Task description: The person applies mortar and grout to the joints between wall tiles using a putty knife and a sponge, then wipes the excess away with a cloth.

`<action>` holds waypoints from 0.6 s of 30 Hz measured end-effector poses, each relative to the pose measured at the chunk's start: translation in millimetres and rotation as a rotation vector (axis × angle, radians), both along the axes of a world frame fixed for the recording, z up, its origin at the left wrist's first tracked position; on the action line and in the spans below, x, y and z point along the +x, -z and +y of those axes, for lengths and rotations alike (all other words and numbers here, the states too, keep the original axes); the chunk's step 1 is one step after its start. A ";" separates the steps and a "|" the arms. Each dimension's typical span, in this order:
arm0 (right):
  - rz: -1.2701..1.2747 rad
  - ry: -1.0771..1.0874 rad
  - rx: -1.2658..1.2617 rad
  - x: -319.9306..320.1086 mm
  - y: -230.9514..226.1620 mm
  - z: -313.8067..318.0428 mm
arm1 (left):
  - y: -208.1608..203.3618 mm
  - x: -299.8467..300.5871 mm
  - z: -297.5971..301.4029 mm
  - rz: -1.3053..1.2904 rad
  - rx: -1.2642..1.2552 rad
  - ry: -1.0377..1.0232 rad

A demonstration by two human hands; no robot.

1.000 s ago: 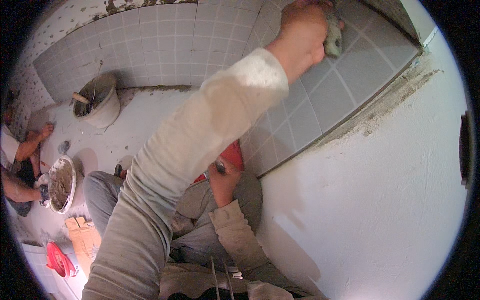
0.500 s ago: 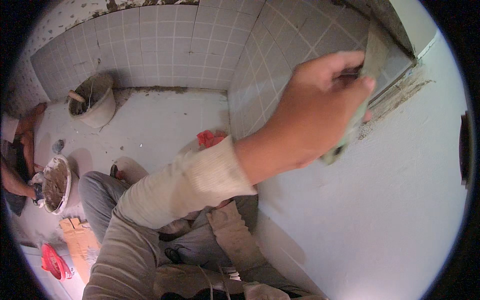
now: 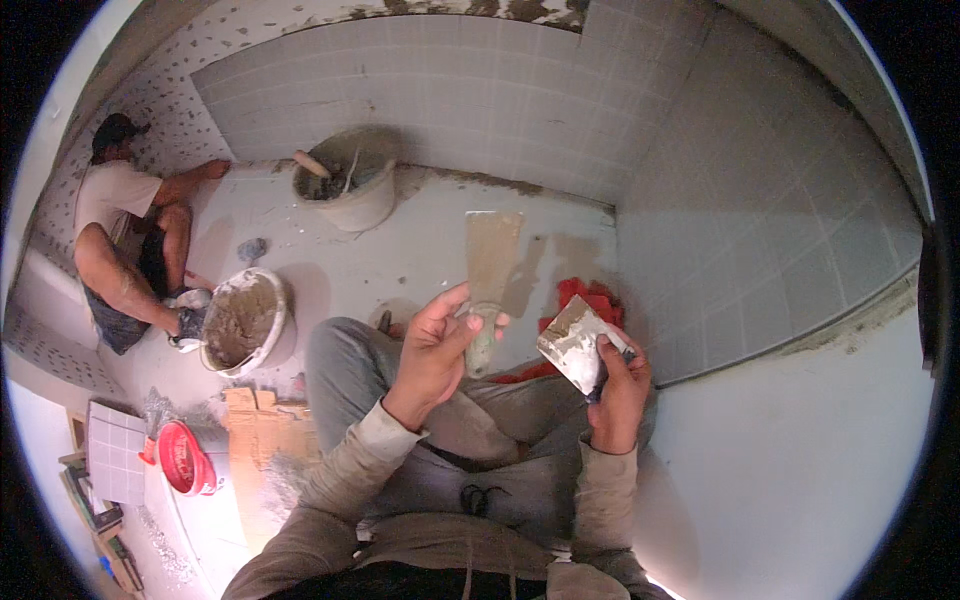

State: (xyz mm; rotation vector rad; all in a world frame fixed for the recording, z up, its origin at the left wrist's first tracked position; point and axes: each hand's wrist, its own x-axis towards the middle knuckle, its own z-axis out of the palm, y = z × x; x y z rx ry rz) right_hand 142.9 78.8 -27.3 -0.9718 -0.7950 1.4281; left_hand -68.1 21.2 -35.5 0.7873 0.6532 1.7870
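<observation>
My left hand [image 3: 430,355] grips the pale green handle of a wide putty knife [image 3: 494,255], its blade pointing up and coated with grey-beige residue. To its right, my right hand [image 3: 620,395] is closed on a second scraper [image 3: 578,350], whose square blade is smeared with white paste; its dark handle is mostly hidden by my fingers. The two blades are apart, both above my crossed legs. Beyond my right hand lies a crumpled red cloth [image 3: 590,300] on the floor.
Grey tiled walls [image 3: 740,220] stand ahead and right. A large mortar bucket [image 3: 355,205] with a wooden-handled tool sits near the far wall. At left, a person [image 3: 125,210] sits with a gloved hand at a smaller bucket [image 3: 245,320]. Cardboard [image 3: 262,430] and a red container [image 3: 185,457] lie nearer.
My left hand has drawn back from the lower edge of the right wall with the putty knife, now in front of me. My right hand with the second scraper has come into view.
</observation>
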 end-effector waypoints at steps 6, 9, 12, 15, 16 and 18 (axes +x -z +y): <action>-0.039 -0.094 -0.034 -65.5 -30.4 -19.5 | 41.2 -31.8 -2.3 0.272 0.031 -0.289; -0.079 -0.092 -0.064 -82.7 -31.8 -19.6 | 51.3 -35.9 -7.1 0.396 0.004 -0.394; -0.081 -0.126 -0.039 -90.3 -33.1 -20.1 | 53.7 -38.9 -9.8 0.542 0.043 -0.444; -0.066 -0.165 -0.059 -91.9 -38.3 -16.8 | 51.6 -44.9 -8.1 0.632 0.090 -0.478; -0.056 -0.177 -0.070 -91.1 -41.1 -14.4 | 50.7 -47.4 -7.5 0.664 0.090 -0.485; -0.072 -0.200 -0.035 -85.8 -48.8 -9.6 | 49.7 -53.0 -7.9 0.755 0.170 -0.499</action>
